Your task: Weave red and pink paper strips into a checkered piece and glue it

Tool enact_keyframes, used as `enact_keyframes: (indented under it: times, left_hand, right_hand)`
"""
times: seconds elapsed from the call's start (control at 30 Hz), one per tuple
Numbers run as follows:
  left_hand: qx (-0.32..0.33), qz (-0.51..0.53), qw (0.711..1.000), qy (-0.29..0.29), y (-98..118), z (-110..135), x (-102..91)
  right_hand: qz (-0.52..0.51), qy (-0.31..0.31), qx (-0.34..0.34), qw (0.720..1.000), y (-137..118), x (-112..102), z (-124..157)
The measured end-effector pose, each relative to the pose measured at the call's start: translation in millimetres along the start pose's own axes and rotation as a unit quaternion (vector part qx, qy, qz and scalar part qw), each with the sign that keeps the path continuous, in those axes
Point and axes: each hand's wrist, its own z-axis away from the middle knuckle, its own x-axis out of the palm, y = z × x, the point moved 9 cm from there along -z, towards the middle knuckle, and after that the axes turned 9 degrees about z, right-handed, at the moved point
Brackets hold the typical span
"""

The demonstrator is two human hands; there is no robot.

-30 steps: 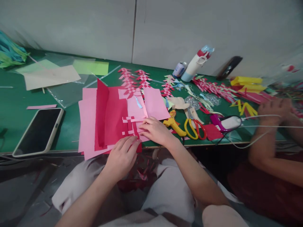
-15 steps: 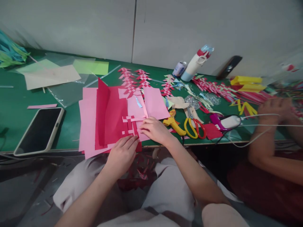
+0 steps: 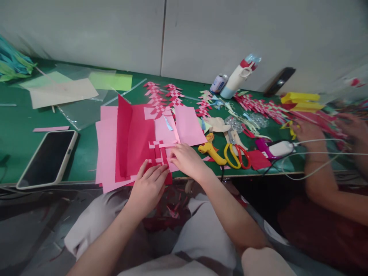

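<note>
My left hand (image 3: 149, 184) lies with its fingers stretched out flat on the near edge of the paper weave, pressing it down. The weave of pink and red paper strips (image 3: 155, 145) rests on red paper (image 3: 140, 134), which has a folded-up left flap, over pink sheets (image 3: 107, 153). At the right end of the weave, my right hand (image 3: 188, 161) pinches a paper strip; its fingertips partly hide the strip's end. A pink paper sheet (image 3: 189, 126) lies just beyond the right hand. Beyond the stack are checkered woven paper pieces (image 3: 174, 96).
To the left lies a phone (image 3: 47, 159). On the right are a yellow glue gun (image 3: 214, 151), scissors (image 3: 232, 155), a purple device (image 3: 266, 148) with a white cable, a can (image 3: 218, 83) and a bottle (image 3: 238, 78). A co-worker's hands (image 3: 309, 132) work at the far right.
My left hand's fingers have spread a little and its thumb side has lifted outward. The right hand has barely shifted. The co-worker's hand has moved left, to the yellow strip.
</note>
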Motion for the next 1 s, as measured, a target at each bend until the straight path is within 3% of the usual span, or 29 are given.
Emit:
enact_keyframes:
  times: [0.4, 1.0]
  left_hand:
    - [0.008, 0.032, 0.999, -0.018, -3.3, 0.1, 6.1]
    - [0.007, 0.031, 0.999, -0.016, -1.9, -1.2, 4.3]
  right_hand:
    - [0.008, -0.030, 0.023, 0.999, -1.3, 1.4, -1.7]
    - [0.021, -0.016, 0.010, 1.000, -5.7, -4.3, -3.1]
